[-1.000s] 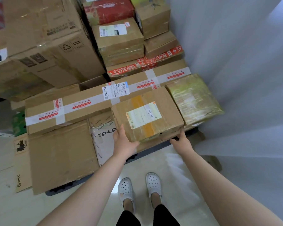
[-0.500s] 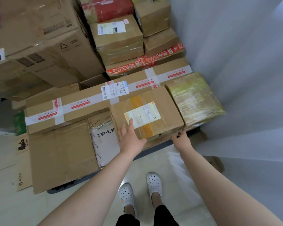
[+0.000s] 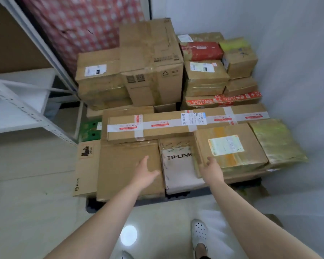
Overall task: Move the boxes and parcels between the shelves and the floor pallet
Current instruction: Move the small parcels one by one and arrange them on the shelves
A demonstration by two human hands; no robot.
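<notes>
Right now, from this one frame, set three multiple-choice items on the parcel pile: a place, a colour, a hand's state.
1. The TP-LINK parcel lies: A between the plain box and the labelled box; B on a chair; C in a bin.
2. The rear parcel beside the tall box is: A blue; B red; C black.
3. The left hand is: A fisted; B pinching a pen; C open.
Key: A, those boxes flank it; B, its wrap shows red; C, its fingers stretch straight over the plain box.

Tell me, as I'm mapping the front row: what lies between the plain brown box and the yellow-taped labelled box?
The grey TP-LINK parcel, lying flat between them, shown in the head view.
</notes>
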